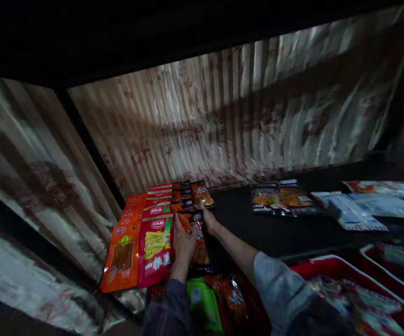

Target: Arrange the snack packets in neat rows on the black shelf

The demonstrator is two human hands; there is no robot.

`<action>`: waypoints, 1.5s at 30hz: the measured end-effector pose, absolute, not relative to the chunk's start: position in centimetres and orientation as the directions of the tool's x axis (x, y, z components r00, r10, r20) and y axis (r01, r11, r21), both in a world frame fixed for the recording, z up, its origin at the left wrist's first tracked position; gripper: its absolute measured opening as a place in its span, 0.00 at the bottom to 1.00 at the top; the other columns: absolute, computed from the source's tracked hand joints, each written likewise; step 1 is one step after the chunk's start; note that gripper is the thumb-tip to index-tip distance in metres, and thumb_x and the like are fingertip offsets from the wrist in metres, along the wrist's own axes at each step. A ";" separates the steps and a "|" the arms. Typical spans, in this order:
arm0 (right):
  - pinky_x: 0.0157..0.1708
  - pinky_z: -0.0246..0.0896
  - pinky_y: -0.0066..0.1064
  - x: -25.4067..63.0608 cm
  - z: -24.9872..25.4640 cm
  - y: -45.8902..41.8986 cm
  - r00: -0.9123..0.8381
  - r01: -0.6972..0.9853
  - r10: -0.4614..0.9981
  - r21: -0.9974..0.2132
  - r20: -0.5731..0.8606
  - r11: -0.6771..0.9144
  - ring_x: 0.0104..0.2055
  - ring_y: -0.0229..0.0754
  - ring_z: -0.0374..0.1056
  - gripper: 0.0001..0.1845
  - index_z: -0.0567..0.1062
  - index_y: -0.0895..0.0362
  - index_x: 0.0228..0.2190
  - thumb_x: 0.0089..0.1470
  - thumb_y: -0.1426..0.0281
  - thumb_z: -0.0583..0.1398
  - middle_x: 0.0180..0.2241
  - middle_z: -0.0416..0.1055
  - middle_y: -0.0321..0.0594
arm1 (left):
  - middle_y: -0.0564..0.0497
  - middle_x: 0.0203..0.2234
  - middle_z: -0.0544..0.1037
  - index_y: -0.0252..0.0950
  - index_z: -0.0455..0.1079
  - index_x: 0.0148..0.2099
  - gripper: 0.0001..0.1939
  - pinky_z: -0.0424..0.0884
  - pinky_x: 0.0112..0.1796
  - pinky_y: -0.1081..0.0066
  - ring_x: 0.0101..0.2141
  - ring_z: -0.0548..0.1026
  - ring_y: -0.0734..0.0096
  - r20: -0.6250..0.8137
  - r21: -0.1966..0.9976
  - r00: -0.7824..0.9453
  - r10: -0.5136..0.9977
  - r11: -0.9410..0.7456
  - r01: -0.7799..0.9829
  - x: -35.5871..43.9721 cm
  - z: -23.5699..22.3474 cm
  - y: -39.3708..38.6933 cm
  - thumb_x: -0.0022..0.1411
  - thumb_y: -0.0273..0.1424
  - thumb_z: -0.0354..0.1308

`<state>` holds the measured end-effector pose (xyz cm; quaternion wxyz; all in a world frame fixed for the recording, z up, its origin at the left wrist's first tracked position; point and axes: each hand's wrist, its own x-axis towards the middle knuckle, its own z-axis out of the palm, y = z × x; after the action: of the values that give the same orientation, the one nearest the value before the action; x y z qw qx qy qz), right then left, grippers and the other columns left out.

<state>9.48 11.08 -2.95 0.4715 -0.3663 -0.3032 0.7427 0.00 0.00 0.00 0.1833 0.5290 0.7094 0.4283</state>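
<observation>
"Quickly, counts?"
"Two red plastic baskets [323, 267] with white handles, near right; one bright green plastic packet [207, 305], near centre. On the left: at least three flat orange packets [122, 254], at least four glossy red packets [156, 249], overlapping."
"What's in hand?"
"Black-and-orange plastic packets [201, 254], just right of the reds; several, overlap hides the total. Left hand [184, 240]: fingers narrow, around one packet's edge. Right hand [209, 220]: at the farther ones, can't tell its grip."
"Writing?"
"Front red: white-outlined logo, far end; large white Chinese characters, near end. Too blurred to read."
</observation>
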 end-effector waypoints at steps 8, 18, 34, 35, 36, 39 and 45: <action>0.41 0.69 0.34 9.5 -1.9 10.8 -0.226 -0.462 0.926 -0.804 -0.301 -0.374 0.36 0.42 0.74 0.21 0.75 0.58 0.37 0.60 0.56 0.51 0.32 0.78 0.43 | 0.34 0.62 0.55 0.27 0.43 0.66 0.40 0.55 0.58 0.63 0.61 0.56 0.57 0.170 0.805 -0.400 0.901 0.107 0.584 0.5 0.0 -0.1 0.56 0.37 0.53; 0.41 0.69 0.36 10.0 -2.0 10.9 -0.256 -0.484 0.924 -0.789 -0.286 -0.378 0.38 0.45 0.74 0.21 0.74 0.59 0.36 0.58 0.55 0.52 0.32 0.77 0.44 | 0.35 0.62 0.55 0.28 0.44 0.66 0.39 0.57 0.57 0.62 0.61 0.57 0.56 0.143 0.786 -0.407 0.902 0.147 0.600 1.3 0.6 -0.3 0.56 0.38 0.52; 0.46 0.66 0.37 10.4 -2.7 10.7 -0.238 -0.414 0.959 -0.877 -0.155 -0.244 0.42 0.47 0.73 0.22 0.77 0.59 0.33 0.55 0.53 0.55 0.32 0.78 0.43 | 0.37 0.62 0.56 0.29 0.46 0.66 0.38 0.57 0.57 0.63 0.60 0.58 0.57 0.154 0.781 -0.389 0.908 0.129 0.611 1.0 0.7 -0.8 0.56 0.38 0.52; 0.46 0.66 0.37 10.4 -2.7 10.6 -0.235 -0.409 0.960 -0.881 -0.152 -0.239 0.43 0.47 0.73 0.22 0.77 0.59 0.33 0.55 0.53 0.55 0.32 0.78 0.43 | 0.37 0.62 0.56 0.30 0.46 0.66 0.38 0.57 0.57 0.63 0.60 0.58 0.58 0.157 0.781 -0.385 0.909 0.125 0.612 0.9 0.7 -0.8 0.56 0.38 0.52; 0.47 0.66 0.37 10.4 -2.8 10.6 -0.235 -0.401 0.960 -0.885 -0.151 -0.238 0.43 0.47 0.73 0.22 0.77 0.59 0.34 0.55 0.53 0.55 0.33 0.78 0.43 | 0.38 0.62 0.56 0.30 0.46 0.66 0.38 0.56 0.57 0.63 0.60 0.58 0.58 0.162 0.781 -0.382 0.910 0.118 0.614 0.9 0.6 -0.8 0.57 0.38 0.52; 0.47 0.65 0.36 10.6 -3.2 10.6 -0.215 -0.361 0.955 -0.892 -0.204 -0.272 0.43 0.46 0.73 0.23 0.78 0.59 0.35 0.56 0.53 0.54 0.34 0.78 0.44 | 0.37 0.63 0.56 0.29 0.46 0.66 0.38 0.56 0.57 0.63 0.60 0.58 0.58 0.173 0.778 -0.375 0.911 0.107 0.619 0.8 0.5 -0.8 0.57 0.38 0.52; 0.52 0.61 0.35 10.9 -3.9 9.0 -0.107 -0.336 0.967 -0.907 -0.230 -0.253 0.46 0.44 0.71 0.26 0.76 0.58 0.42 0.57 0.52 0.50 0.39 0.78 0.42 | 0.35 0.62 0.56 0.27 0.42 0.67 0.40 0.58 0.57 0.61 0.60 0.58 0.55 0.202 0.752 -0.378 0.903 0.104 0.650 1.0 0.2 -1.2 0.58 0.39 0.51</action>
<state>10.94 8.99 -3.86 0.4981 -0.4453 -0.3542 0.6544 0.96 -1.15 0.24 0.1571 0.5349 0.7261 0.4024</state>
